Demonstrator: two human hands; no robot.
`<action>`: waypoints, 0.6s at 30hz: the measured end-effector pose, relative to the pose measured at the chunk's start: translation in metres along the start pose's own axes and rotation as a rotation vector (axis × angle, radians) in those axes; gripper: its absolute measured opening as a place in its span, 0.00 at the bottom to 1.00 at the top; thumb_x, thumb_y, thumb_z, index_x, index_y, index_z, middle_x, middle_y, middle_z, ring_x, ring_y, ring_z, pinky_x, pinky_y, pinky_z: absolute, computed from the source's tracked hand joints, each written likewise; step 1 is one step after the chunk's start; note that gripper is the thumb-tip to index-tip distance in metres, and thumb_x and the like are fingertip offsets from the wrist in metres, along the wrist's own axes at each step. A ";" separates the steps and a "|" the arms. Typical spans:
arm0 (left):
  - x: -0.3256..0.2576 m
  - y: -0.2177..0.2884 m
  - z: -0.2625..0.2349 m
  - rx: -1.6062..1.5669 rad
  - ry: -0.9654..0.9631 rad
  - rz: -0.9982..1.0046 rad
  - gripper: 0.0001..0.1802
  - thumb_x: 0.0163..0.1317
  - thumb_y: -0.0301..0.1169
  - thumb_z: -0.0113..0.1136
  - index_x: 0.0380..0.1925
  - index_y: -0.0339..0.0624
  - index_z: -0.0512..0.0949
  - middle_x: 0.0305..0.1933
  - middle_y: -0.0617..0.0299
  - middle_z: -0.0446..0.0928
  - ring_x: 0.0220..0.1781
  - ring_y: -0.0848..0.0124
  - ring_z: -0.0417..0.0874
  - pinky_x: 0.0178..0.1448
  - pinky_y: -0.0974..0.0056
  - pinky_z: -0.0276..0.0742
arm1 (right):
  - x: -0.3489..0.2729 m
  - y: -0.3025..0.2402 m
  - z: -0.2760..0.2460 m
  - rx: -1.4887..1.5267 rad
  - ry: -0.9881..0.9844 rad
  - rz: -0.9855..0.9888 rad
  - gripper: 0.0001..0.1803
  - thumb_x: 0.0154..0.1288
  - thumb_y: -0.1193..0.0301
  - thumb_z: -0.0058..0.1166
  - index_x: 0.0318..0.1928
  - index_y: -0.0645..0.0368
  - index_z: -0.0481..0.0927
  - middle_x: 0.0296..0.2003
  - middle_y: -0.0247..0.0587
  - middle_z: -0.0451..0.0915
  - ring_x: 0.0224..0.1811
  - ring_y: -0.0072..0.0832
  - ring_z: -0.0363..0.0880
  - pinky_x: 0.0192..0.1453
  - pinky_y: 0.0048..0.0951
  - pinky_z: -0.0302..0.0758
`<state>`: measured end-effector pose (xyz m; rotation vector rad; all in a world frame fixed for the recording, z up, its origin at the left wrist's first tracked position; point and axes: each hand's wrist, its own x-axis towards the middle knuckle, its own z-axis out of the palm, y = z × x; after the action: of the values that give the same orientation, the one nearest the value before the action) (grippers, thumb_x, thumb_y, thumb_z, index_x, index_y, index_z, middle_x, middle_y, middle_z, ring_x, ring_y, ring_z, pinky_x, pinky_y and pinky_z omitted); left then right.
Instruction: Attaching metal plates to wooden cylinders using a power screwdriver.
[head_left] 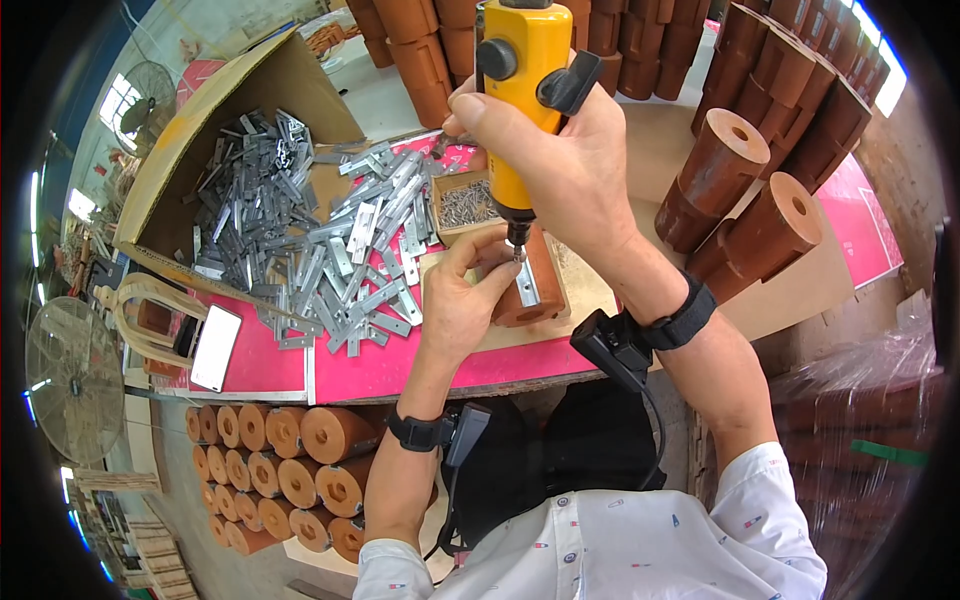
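Head view: right hand (588, 165) grips a yellow driver (520, 110) above a silver strip (528, 287) on a brown block (549, 268), left hand (455, 300) pinching beside the bit (518, 233); tilting could slip it into those fingertips (508, 272); loose strips (365, 255) heap left

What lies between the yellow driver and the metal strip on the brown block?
In the head view, the dark bit, with the left hand close to its tip; anything held there is too small to make out.

Glossy plastic power driver (525, 85), shiny metal plate (527, 287), matt cardboard box (187, 160).
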<state>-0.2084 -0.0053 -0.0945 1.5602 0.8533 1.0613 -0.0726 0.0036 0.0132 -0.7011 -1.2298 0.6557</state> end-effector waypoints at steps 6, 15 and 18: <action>-0.001 0.000 0.002 -0.006 0.025 0.008 0.18 0.57 0.17 0.62 0.49 0.36 0.77 0.38 0.63 0.81 0.44 0.76 0.80 0.53 0.68 0.75 | 0.000 0.002 0.000 -0.020 -0.009 0.015 0.18 0.55 0.66 0.65 0.41 0.63 0.74 0.31 0.30 0.77 0.33 0.16 0.73 0.40 0.23 0.73; 0.015 -0.004 -0.007 0.197 0.009 0.113 0.18 0.56 0.22 0.65 0.48 0.35 0.79 0.37 0.58 0.84 0.41 0.74 0.84 0.48 0.68 0.78 | 0.007 0.014 0.000 -0.071 0.006 -0.079 0.23 0.55 0.65 0.66 0.47 0.65 0.74 0.33 0.37 0.82 0.35 0.20 0.79 0.42 0.26 0.77; 0.019 -0.005 -0.008 0.241 0.003 0.109 0.17 0.55 0.22 0.65 0.47 0.35 0.79 0.36 0.57 0.84 0.40 0.73 0.84 0.47 0.68 0.78 | 0.007 0.019 0.000 -0.092 0.024 -0.073 0.26 0.54 0.64 0.66 0.49 0.65 0.74 0.33 0.39 0.82 0.35 0.22 0.81 0.43 0.27 0.77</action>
<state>-0.2089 0.0158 -0.0944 1.8241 0.9343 1.0689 -0.0727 0.0203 0.0028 -0.7349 -1.2641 0.5317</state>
